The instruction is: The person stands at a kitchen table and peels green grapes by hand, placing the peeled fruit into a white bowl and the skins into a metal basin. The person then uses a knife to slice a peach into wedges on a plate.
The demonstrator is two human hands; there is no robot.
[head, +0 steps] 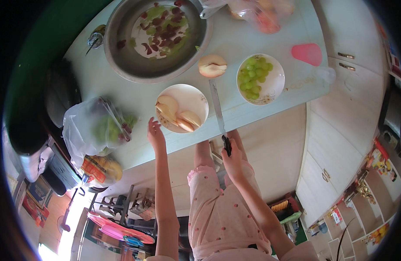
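My right hand is closed on the black handle of a serrated knife, whose blade points away over the table edge. My left hand is empty, fingers apart, beside the left rim of a white plate bearing several pale fruit slices. Beyond the blade tip lies a cut piece of pale fruit, probably apple. To the right, green grapes sit in a white plate. A large metal basin at the back holds red and green grapes in what looks like water.
A clear plastic bag of grapes rests on the left of the table, near a printed bag with yellow contents. At the right are a pink cup and a clear cup. A plastic bag of fruit lies at the back.
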